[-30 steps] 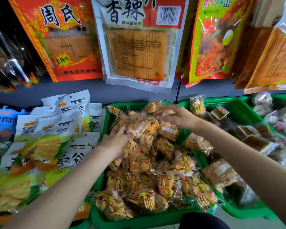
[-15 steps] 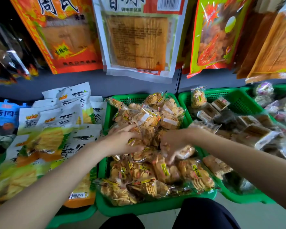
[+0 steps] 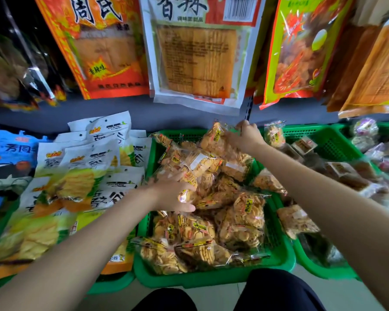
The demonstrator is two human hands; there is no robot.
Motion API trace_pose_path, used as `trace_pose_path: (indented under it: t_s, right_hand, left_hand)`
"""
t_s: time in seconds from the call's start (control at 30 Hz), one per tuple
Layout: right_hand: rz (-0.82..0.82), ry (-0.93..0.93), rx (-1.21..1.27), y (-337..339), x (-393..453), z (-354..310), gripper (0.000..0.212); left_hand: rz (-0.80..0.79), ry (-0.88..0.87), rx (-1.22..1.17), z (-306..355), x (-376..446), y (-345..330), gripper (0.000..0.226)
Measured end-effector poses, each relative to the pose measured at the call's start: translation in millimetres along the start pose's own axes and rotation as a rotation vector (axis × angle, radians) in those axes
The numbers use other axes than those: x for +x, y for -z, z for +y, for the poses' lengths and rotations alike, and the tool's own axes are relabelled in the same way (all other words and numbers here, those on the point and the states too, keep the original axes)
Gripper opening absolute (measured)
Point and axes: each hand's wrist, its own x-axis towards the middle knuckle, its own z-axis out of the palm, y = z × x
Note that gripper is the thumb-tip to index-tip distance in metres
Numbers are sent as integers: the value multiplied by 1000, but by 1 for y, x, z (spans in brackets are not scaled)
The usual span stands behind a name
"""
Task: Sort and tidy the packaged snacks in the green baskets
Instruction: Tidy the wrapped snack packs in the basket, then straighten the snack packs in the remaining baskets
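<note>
While the clear cracker packets lie heaped in the middle green basket, both hands are at work among them. The left hand rests on the left side of the heap, its fingers curled around 1 packet and its thumb under it, probably to steady or shift it. The right hand reaches to the far rim, pinching the top edge of an upright packet closed between fingers and thumb; this looks like standing it against the back wall so the pile starts to form a row. Most packets lie at mixed angles, so the sorting seems only partly done.

Just right, a second green basket holds darker wrapped snacks, with a few cracker-like packets lying across the shared rims; those may need moving back. To the left, white and yellow bags overlap in a neighbouring basket. Above the grey shelf edge, large hanging bags crowd the view. The slippery film could let a packet slide when lifted.
</note>
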Motion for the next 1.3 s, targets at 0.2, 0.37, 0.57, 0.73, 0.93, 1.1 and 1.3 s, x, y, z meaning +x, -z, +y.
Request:
trace_pose_path:
  t_s: [0.2,0.37,0.57,0.73,0.93,1.1,1.3]
  right_hand:
    - [240,258,-377,22,-27,11,59]
    - [-602,426,-577,24,-104,42,79]
    - [-519,554,-910,4,-107,55,71]
    - [-279,508,-808,40,-84,64,51]
    - [-55,634,-828,19,-98,93,72]
    - [-15,496,-713,33,-93,80,31]
    - [-226,661,-796,6,-105,69,75]
  left_hand:
    - [95,-135,134,36,9,-4,69]
    - [-141,-232,214,69,26,-20,83]
    - [-210,-165,258,82,39,-22,88]
    - [-241,-143,270,93,47,-25,95]
    - [-17,-158,443,106,54,-34,58]
    - [255,-112,399,61,47,4,41]
    - [361,-58,399,36,40,2,40]
